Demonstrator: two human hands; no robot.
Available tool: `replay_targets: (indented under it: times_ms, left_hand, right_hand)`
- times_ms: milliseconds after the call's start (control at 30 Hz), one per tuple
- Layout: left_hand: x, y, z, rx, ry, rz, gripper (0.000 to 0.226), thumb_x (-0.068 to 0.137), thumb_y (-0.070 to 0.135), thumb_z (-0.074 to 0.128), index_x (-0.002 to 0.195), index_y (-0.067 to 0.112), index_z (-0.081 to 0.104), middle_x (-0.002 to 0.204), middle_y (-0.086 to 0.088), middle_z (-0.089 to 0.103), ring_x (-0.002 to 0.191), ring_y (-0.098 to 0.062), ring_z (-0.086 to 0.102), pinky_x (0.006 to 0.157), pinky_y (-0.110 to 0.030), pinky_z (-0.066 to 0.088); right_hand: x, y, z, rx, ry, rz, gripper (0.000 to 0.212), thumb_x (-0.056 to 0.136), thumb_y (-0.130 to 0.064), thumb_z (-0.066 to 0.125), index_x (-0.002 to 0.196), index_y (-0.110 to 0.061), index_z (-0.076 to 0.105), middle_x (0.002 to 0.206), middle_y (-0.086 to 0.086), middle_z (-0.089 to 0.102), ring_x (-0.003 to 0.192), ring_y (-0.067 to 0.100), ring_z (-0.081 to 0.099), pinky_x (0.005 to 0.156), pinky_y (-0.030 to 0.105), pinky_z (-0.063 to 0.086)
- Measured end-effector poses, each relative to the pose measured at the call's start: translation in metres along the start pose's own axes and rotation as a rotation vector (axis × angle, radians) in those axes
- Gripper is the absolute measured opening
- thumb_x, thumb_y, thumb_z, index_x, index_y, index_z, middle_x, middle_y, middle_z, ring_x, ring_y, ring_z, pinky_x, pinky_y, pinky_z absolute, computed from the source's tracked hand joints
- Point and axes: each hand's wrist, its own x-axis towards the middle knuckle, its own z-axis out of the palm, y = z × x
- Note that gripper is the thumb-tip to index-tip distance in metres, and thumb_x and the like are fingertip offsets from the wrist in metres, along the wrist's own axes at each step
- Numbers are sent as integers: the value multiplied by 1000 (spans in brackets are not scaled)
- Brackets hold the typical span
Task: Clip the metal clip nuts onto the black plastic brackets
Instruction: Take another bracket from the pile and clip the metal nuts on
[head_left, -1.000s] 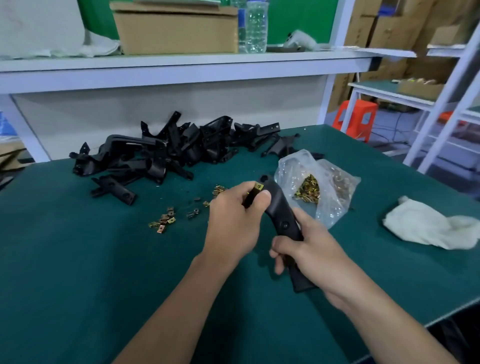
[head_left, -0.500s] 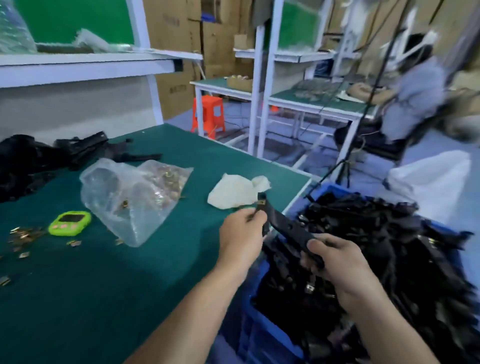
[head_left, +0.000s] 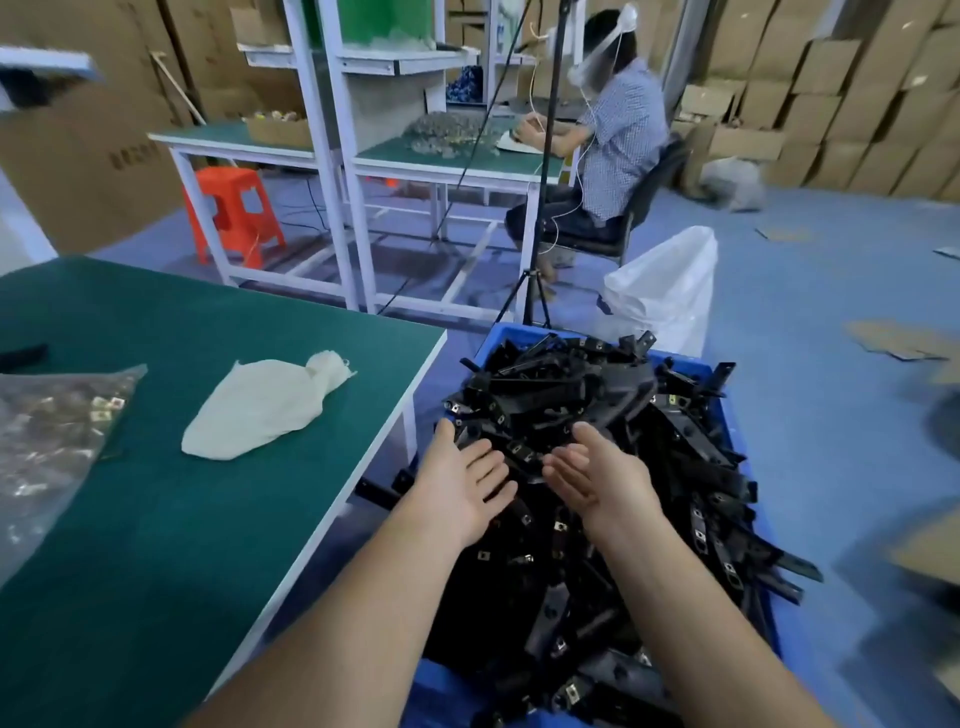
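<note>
A blue bin to the right of the green table is heaped with black plastic brackets, many with metal clip nuts fitted. My left hand and my right hand hover over the heap, palms turned towards each other, fingers straight, holding nothing. A clear bag of clip nuts lies at the table's left edge of view.
A white cloth lies on the table near its right edge. Beyond stand white-framed workbenches, an orange stool, a tripod, a white sack, stacked cartons, and a seated person.
The view swung right from the table to the bin. The bracket both hands held is no longer in them; both hands are now open above the heap.
</note>
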Motion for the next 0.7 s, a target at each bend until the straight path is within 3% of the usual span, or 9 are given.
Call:
replay_targets:
  times_ms: [100,200,267,333,367,433,500,600,700]
  left_hand:
    - [5,4,5,35,-22,-5,76,104,66,28,148,7,51,156,-14,47,139,-29,49,99,-42,46]
    - [7,6,0,13,-46,5,76,104,67,27,138,8,62,149,-16,54,119,-23,58,103,-31,43]
    - [2,7,-9,-23,-24,20,77,103,67,29,126,6,69,134,-15,67,88,-16,61,75,-22,47]
    - [-7,14,-17,-51,-37,26,76,103,66,32,118,4,72,120,-12,73,51,-12,59,45,-19,46]
    - [-14,21,-21,-37,-53,41,74,104,65,33,114,4,74,117,-12,74,45,-13,60,40,-17,45]
    - [-31,38,-26,53,-47,115,64,105,58,38,108,7,77,114,-10,77,64,-15,68,51,-19,51]
    - [-52,54,-32,215,8,238,39,101,43,54,100,14,81,105,-5,79,80,-17,67,60,-23,49]
    - [-89,76,-51,339,94,463,16,92,23,65,85,20,79,80,4,76,69,-12,66,50,-19,39]
    - [-133,100,-86,268,192,687,21,92,11,59,92,16,80,84,-2,79,66,-9,68,46,-13,38]
  right_hand:
    - [-16,27,17,47,-49,58,18,97,-11,66,93,7,66,78,16,75,60,24,73,53,29,60]
    - [-34,45,36,88,-131,109,15,95,2,59,85,6,69,71,16,72,61,26,70,57,31,61]
    - [-46,50,46,73,-188,118,22,93,5,58,75,3,72,73,16,74,62,25,70,62,30,62]
    - [-60,51,59,57,-242,131,18,93,4,58,82,4,72,76,17,75,60,23,71,58,28,61]
    - [-67,52,66,55,-269,134,16,93,3,57,87,5,72,77,17,75,59,22,71,57,27,61]
    - [-83,53,84,51,-310,106,17,95,4,54,94,5,71,77,15,75,60,21,70,59,27,60]
    - [-101,55,106,17,-376,67,18,95,2,54,91,-1,71,76,12,73,60,18,68,58,26,56]
    - [-136,61,142,11,-489,41,30,97,4,46,76,-14,57,64,4,57,47,9,55,46,17,38]
    - [-176,81,182,-40,-579,-22,36,96,8,42,73,-16,53,63,-2,51,49,4,52,44,14,36]
